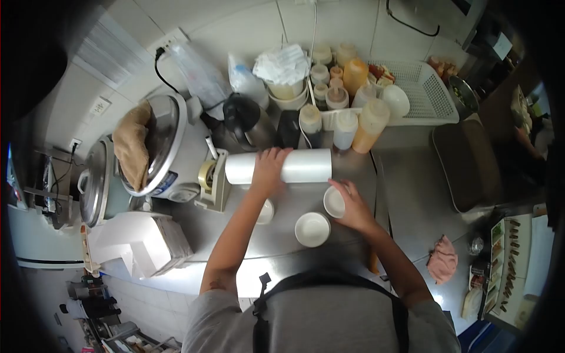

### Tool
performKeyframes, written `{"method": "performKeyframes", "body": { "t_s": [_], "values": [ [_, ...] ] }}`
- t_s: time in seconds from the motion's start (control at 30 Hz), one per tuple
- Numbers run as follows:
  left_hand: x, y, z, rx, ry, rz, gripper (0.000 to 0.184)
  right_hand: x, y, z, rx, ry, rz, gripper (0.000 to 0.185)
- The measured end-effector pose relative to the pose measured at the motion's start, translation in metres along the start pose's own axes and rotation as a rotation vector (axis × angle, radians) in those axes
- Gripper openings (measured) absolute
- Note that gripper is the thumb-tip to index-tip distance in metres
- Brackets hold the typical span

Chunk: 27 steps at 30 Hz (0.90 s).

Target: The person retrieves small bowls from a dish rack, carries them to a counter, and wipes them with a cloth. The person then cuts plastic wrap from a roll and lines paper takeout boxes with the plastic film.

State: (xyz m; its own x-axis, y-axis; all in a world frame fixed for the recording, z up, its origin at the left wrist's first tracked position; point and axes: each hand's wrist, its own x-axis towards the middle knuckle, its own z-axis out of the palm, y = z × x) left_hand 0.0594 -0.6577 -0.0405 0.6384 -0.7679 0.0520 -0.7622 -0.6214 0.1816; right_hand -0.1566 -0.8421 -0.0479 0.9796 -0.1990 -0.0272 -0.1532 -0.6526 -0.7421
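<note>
A wide roll of clear plastic film (pixel 309 166) lies sideways on the steel counter. My left hand (pixel 270 169) is laid over its middle, fingers curled around the top. In my right hand (pixel 355 206) is a small white bowl (pixel 334 202), tilted, with its opening facing left and the fingers closed at its rim. Just in front of it a second white bowl (pixel 312 229) stands upright on the counter. A third white bowl (pixel 266 212) is partly hidden behind my left forearm.
A tape dispenser (pixel 213 182) stands left of the roll, beside a large lidded pot (pixel 170 147) with a brown cloth. Sauce bottles (pixel 371 125), a dark jug (pixel 247 122) and a white basket (pixel 438 94) line the back. White boxes (pixel 159 241) sit at left; a pink cloth (pixel 442 260) lies right.
</note>
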Motion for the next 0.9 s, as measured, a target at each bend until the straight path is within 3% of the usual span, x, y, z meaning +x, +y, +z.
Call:
{"method": "performKeyframes", "body": {
  "t_s": [0.23, 0.43, 0.53, 0.63, 0.73, 0.83, 0.9],
  "values": [
    [-0.029, 0.001, -0.015, 0.028, -0.156, -0.087, 0.103, 0.0, -0.009, 0.005, 0.04, 0.049, 0.083, 0.097],
    [-0.037, -0.003, -0.015, 0.053, -0.204, -0.07, 0.103, -0.002, -0.013, 0.002, 0.011, 0.081, 0.112, 0.099],
    [-0.041, -0.01, -0.016, 0.048, -0.331, -0.026, 0.1, -0.006, -0.007, 0.002, -0.007, 0.117, 0.139, 0.101],
    [-0.041, -0.024, -0.012, -0.085, -0.253, 0.066, 0.087, -0.006, -0.003, 0.004, -0.012, 0.129, 0.128, 0.104],
    [-0.019, -0.035, -0.034, -0.384, 0.0, -0.132, 0.068, -0.004, -0.004, 0.002, -0.019, 0.119, 0.137, 0.104],
    [0.006, -0.036, -0.041, -0.878, -0.272, -0.556, 0.053, -0.006, -0.005, 0.002, -0.034, 0.107, 0.165, 0.103],
    [0.014, -0.029, -0.021, -0.946, -0.239, -0.298, 0.05, -0.003, -0.004, 0.002, -0.043, 0.103, 0.177, 0.102]
  ]
}}
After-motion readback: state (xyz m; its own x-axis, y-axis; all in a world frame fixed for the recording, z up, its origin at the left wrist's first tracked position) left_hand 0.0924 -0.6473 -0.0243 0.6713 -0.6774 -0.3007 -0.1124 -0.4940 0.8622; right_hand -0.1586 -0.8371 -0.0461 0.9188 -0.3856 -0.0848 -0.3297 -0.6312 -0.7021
